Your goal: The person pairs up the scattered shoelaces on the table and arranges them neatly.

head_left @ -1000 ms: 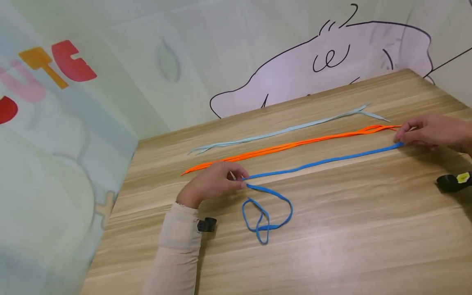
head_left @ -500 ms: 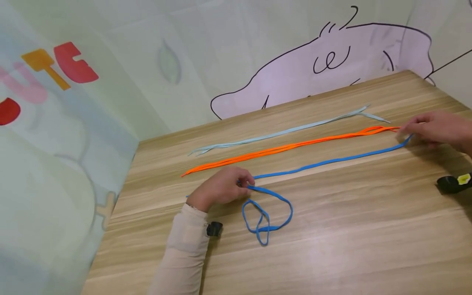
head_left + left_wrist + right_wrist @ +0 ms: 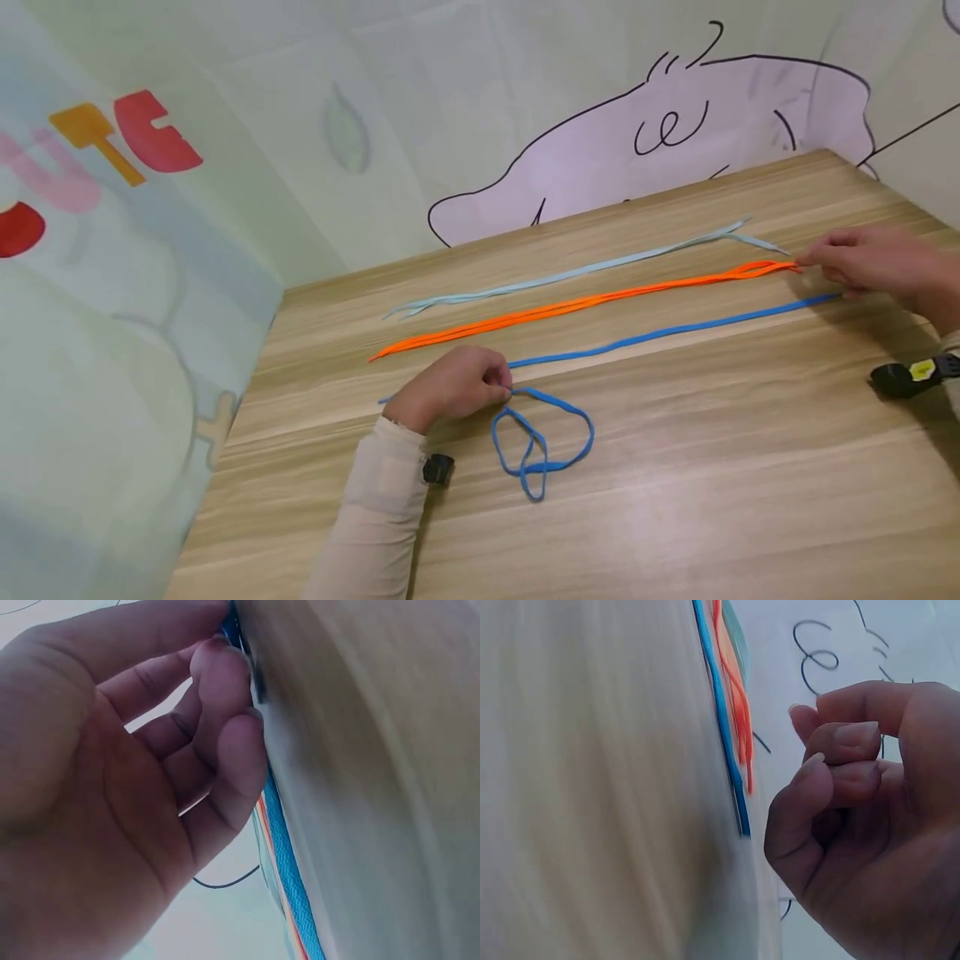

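Note:
A blue shoelace [image 3: 660, 335] lies in a nearly straight line across the table, with a loose looped part [image 3: 558, 463] nearer me. My left hand [image 3: 453, 385] pinches the lace between thumb and forefinger where the loop meets the straight part; a short blue end [image 3: 385, 400] shows left of the wrist. My right hand [image 3: 881, 262] hovers by the lace's right end, fingers loosely curled around nothing. In the right wrist view the blue end [image 3: 742, 817] lies free on the table, apart from the right hand [image 3: 855, 795].
Behind the blue lace lie a doubled orange shoelace [image 3: 570, 306] and a pale blue shoelace [image 3: 585, 270], roughly parallel to it. The wooden table [image 3: 712, 467] ends at a printed cloth backdrop [image 3: 360, 208] at the back and left.
My right hand held and lifted the blue lace's right end, then let it go; that end lies down now. My left hand shifted slightly right and nearer me along the lace.

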A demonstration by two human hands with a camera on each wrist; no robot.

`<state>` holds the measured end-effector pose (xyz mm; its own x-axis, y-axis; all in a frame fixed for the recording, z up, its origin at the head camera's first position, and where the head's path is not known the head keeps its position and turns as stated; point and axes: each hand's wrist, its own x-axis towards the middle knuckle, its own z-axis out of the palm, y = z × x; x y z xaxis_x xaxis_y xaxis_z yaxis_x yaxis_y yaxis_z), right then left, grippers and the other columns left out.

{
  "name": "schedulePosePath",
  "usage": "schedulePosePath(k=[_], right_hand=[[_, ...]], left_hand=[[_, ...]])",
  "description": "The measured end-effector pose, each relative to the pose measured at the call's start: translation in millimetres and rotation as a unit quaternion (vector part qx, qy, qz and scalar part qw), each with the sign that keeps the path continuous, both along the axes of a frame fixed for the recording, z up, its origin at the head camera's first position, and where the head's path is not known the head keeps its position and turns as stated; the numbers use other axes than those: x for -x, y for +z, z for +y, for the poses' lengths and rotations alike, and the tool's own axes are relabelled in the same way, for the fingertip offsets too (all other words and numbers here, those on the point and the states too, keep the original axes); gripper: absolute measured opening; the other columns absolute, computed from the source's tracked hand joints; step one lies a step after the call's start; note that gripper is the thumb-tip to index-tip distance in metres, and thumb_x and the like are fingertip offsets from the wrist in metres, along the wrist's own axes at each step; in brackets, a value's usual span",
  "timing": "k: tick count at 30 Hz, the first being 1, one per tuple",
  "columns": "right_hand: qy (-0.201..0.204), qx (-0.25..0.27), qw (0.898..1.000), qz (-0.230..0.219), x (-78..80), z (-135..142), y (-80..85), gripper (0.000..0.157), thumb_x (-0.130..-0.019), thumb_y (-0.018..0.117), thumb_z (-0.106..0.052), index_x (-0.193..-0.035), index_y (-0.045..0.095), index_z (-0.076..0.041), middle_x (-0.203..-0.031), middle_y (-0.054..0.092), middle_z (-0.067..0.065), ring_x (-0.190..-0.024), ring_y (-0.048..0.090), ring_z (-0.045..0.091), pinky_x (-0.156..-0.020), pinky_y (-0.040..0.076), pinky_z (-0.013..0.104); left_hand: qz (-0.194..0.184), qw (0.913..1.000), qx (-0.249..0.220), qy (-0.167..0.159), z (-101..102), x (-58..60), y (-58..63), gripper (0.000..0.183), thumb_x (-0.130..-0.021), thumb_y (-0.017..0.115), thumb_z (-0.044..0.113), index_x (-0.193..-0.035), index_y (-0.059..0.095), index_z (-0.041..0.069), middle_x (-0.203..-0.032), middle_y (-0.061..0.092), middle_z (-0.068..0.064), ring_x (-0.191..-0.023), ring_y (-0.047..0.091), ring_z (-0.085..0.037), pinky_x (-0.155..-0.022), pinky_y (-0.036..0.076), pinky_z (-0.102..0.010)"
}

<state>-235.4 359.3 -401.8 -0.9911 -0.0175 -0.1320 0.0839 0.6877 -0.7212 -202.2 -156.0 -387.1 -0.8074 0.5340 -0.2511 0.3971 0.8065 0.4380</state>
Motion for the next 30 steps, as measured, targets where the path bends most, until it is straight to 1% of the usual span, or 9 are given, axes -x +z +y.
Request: schedulePosePath(k=[3, 6, 11, 17, 21, 25, 28, 30], right_hand=[[0.011, 0.007, 1.0, 0.006, 1.9, -12.9, 2.6, 0.045, -0.104, 0.054, -0.041, -0.112, 0.062, 0.003, -0.068, 0.048, 0.002, -0.061, 0.047, 0.018, -0.056, 0.043, 0.031], [0.021, 0.01, 1.0, 0.004, 2.7, -24.4, 5.0, 0.045, -0.102, 0.056, -0.043, -0.108, 0.061, 0.002, -0.07, 0.05, 0.003, -0.061, 0.048, 0.021, -0.057, 0.041, 0.033], [0.032, 0.019, 0.999, 0.004, 2.6, -37.2, 8.2, 0.045, -0.103, 0.055, -0.043, -0.109, 0.06, 0.002, -0.074, 0.052, 0.005, -0.064, 0.05, 0.023, -0.058, 0.044, 0.033], [0.054, 0.027, 0.998, 0.003, -1.0, -45.8, 10.6, 0.043, -0.105, 0.053, -0.039, -0.111, 0.059, 0.004, -0.078, 0.055, 0.008, -0.065, 0.052, 0.023, -0.06, 0.045, 0.033], [0.071, 0.024, 0.997, 0.006, -4.9, -56.6, 13.0, 0.043, -0.104, 0.053, -0.039, -0.108, 0.06, 0.003, -0.079, 0.054, 0.01, -0.067, 0.052, 0.024, -0.06, 0.044, 0.034], [0.086, 0.029, 0.996, 0.009, -7.5, -73.9, 17.3, 0.043, -0.103, 0.055, -0.042, -0.106, 0.06, 0.001, -0.081, 0.055, 0.011, -0.07, 0.053, 0.025, -0.061, 0.045, 0.034], [0.101, 0.041, 0.994, 0.008, -8.1, -91.0, 20.2, 0.04, -0.104, 0.055, -0.038, -0.11, 0.06, 0.001, -0.082, 0.056, 0.011, -0.071, 0.054, 0.025, -0.062, 0.048, 0.033], [0.116, 0.051, 0.992, 0.008, -8.2, -104.2, 21.5, 0.037, -0.104, 0.056, -0.034, -0.11, 0.061, 0.001, -0.081, 0.057, 0.011, -0.069, 0.054, 0.024, -0.06, 0.048, 0.032]], left_hand=[[-0.003, 1.0, -0.006, 0.0, -4.0, -0.1, 0.7, 0.008, -0.094, 0.068, 0.014, -0.086, 0.068, 0.018, -0.08, 0.062, 0.005, -0.08, 0.055, -0.016, -0.071, 0.048, -0.029], [-0.001, 0.9996, -0.028, -0.004, -8.5, 0.3, 0.5, 0.008, -0.094, 0.067, 0.015, -0.086, 0.068, 0.019, -0.081, 0.062, 0.005, -0.08, 0.055, -0.016, -0.07, 0.048, -0.029], [0.002, 0.9975, -0.07, -0.01, -13.2, 0.2, 0.0, 0.007, -0.094, 0.067, 0.016, -0.088, 0.069, 0.019, -0.083, 0.063, 0.005, -0.081, 0.055, -0.017, -0.07, 0.049, -0.031], [-0.005, 0.995, -0.099, 0.014, -13.2, 0.0, -0.5, 0.004, -0.096, 0.065, 0.02, -0.092, 0.066, 0.02, -0.086, 0.064, 0.004, -0.079, 0.058, -0.016, -0.067, 0.05, -0.031], [-0.013, 0.9923, -0.121, 0.022, -10.5, 0.2, -0.4, 0.004, -0.097, 0.064, 0.022, -0.094, 0.065, 0.02, -0.083, 0.064, 0.001, -0.074, 0.06, -0.017, -0.064, 0.051, -0.032], [-0.013, 0.9899, -0.138, 0.029, -7.8, -0.1, 0.6, 0.005, -0.097, 0.063, 0.022, -0.094, 0.065, 0.019, -0.084, 0.065, 0.0, -0.073, 0.061, -0.018, -0.064, 0.051, -0.033], [-0.01, 0.9877, -0.151, 0.039, -6.8, 0.1, 0.6, 0.006, -0.097, 0.062, 0.022, -0.096, 0.065, 0.017, -0.085, 0.065, 0.0, -0.074, 0.062, -0.019, -0.065, 0.052, -0.033], [-0.008, 0.9856, -0.163, 0.042, -7.0, 0.3, 0.4, 0.006, -0.098, 0.062, 0.021, -0.098, 0.065, 0.016, -0.086, 0.065, 0.0, -0.075, 0.061, -0.019, -0.066, 0.052, -0.034]])
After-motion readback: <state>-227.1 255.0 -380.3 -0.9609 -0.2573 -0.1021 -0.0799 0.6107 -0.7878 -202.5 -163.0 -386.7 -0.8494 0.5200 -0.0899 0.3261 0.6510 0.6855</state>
